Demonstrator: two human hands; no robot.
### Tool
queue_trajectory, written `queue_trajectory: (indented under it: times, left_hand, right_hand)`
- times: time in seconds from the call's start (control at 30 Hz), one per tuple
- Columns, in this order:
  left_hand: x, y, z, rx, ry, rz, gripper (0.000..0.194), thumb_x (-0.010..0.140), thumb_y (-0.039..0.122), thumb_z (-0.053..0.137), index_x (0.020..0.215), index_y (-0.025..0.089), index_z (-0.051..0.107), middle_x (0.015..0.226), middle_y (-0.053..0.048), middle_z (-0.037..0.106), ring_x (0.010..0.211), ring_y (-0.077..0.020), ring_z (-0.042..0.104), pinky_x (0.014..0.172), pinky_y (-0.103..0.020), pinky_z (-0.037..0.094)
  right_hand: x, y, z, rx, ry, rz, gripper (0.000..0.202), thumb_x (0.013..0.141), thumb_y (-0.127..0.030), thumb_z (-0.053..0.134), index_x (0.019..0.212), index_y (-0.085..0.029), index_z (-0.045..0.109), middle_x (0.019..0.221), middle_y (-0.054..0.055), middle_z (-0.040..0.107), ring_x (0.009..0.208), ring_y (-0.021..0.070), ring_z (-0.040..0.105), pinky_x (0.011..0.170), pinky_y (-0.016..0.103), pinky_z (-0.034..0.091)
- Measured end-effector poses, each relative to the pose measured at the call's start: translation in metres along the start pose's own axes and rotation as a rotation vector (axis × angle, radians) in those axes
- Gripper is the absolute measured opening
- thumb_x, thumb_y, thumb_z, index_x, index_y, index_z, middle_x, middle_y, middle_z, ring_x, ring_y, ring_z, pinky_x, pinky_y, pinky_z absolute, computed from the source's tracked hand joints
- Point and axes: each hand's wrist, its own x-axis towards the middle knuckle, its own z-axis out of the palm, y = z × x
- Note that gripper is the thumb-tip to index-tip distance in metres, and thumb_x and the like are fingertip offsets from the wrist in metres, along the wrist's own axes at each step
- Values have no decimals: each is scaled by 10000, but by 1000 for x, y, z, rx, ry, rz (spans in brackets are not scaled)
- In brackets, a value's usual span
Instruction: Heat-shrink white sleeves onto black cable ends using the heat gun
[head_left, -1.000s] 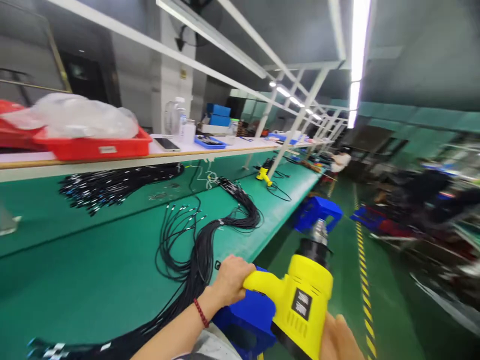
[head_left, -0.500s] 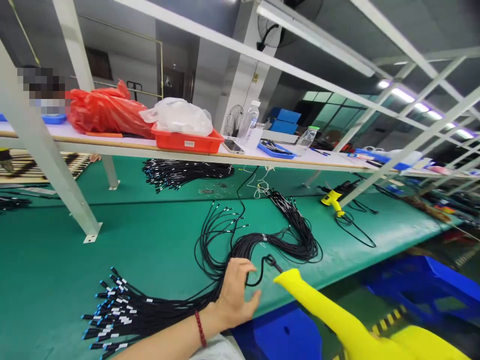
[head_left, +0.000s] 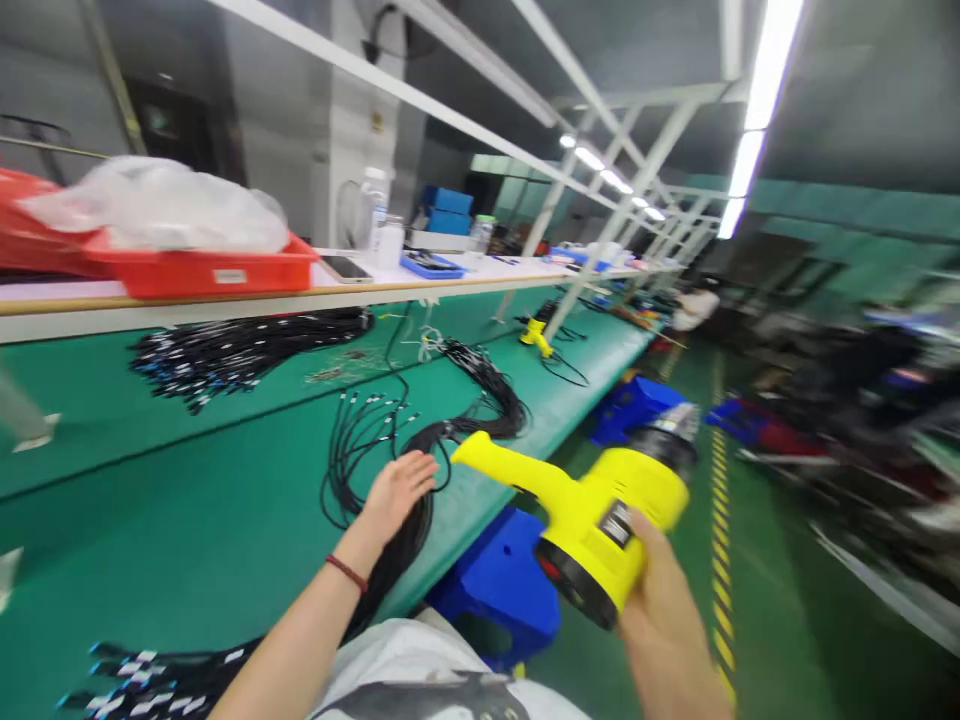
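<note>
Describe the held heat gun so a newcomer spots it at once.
Find the long green bench, then the right hand beyond its front edge. It grips a yellow heat gun by the body, handle pointing toward the left hand. The other yellow tool lies farther along the bench; only this one is held.

Green workbench bearing black cables (white-tagged ends), farther yellow heat gun, shelf with red tray.

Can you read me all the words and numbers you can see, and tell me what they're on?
None can be read:
Black label on the yellow heat gun: blurred.
White label on the red tray: blurred.
White tags on the black cables: too small.
</note>
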Motion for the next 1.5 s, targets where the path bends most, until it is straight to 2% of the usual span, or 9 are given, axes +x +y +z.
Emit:
queue_trajectory:
  times: [0.1, 0.2, 0.27, 0.33, 0.53, 0.7, 0.87, 1.2, 1.5]
  left_hand:
    - [6, 13, 21, 233, 73, 154, 322, 775, 310, 583, 1065, 168, 577, 1197, -125, 630, 1112, -230, 600, 996, -420, 415]
    - [-4, 11, 46, 489, 120, 307, 336, 747, 320, 627, 1048, 176, 584, 1071, -79, 662, 1030, -197, 615, 921, -354, 448]
    - [-17, 6, 62, 610, 38, 342, 306, 750, 347, 634, 997, 171, 595, 917, -46, 672, 899, -179, 628, 835, -317, 473]
    - [-28, -1, 74, 707, -97, 323, 260, 772, 367, 626, 940, 169, 603, 806, -21, 657, 802, -168, 621, 777, -296, 480]
    - [-51, -27, 95, 900, -393, 213, 198, 834, 362, 577, 878, 174, 618, 756, -16, 639, 753, -167, 603, 733, -268, 458]
    - [-67, -51, 102, 987, -633, 57, 263, 908, 410, 451, 878, 186, 586, 769, -27, 636, 754, -171, 595, 724, -275, 450]
    - [-77, -58, 103, 1157, -787, 10, 281, 931, 395, 407, 900, 184, 590, 796, -19, 643, 771, -160, 572, 741, -273, 423]
    - [-77, -60, 96, 1356, -878, -49, 203, 888, 337, 471, 945, 196, 606, 852, -4, 638, 817, -154, 545, 783, -274, 400]
    - [-84, -53, 100, 1417, -953, -134, 245, 879, 356, 468, 999, 205, 619, 908, -25, 654, 888, -180, 545, 792, -284, 396]
  right_hand:
    - [-9, -5, 21, 95, 94, 48, 362, 682, -260, 736, 1025, -177, 654, 774, 27, 756, 779, 245, 726, 786, 394, 605]
    - [-14, -11, 29, 220, 193, 81, 269, 720, -250, 702, 967, -155, 655, 760, 38, 751, 734, 225, 721, 763, 374, 606]
    - [-16, -15, 27, 289, 244, 70, 231, 738, -238, 686, 954, -164, 646, 772, 29, 750, 698, 202, 714, 755, 358, 606]
    - [-16, -17, 22, 323, 255, 48, 221, 733, -240, 693, 937, -176, 637, 785, 23, 748, 705, 200, 713, 771, 369, 603]
    - [-11, -19, 4, 255, 207, 1, 261, 701, -311, 722, 906, -174, 636, 757, 37, 742, 703, 225, 714, 755, 404, 606]
    - [-10, -23, -3, 303, 166, 41, 303, 730, -334, 701, 968, -154, 649, 736, 42, 737, 691, 225, 715, 722, 369, 610]
    - [-13, -24, -1, 388, 183, 106, 260, 770, -286, 667, 985, -141, 650, 696, 37, 732, 631, 201, 706, 674, 326, 614]
    - [-15, -27, 4, 376, 231, 166, 209, 793, -293, 619, 941, -148, 650, 662, 35, 721, 535, 186, 669, 615, 331, 610]
    - [-15, -24, 4, 373, 211, 177, 193, 776, -302, 621, 905, -162, 649, 671, 39, 720, 563, 191, 676, 585, 324, 603]
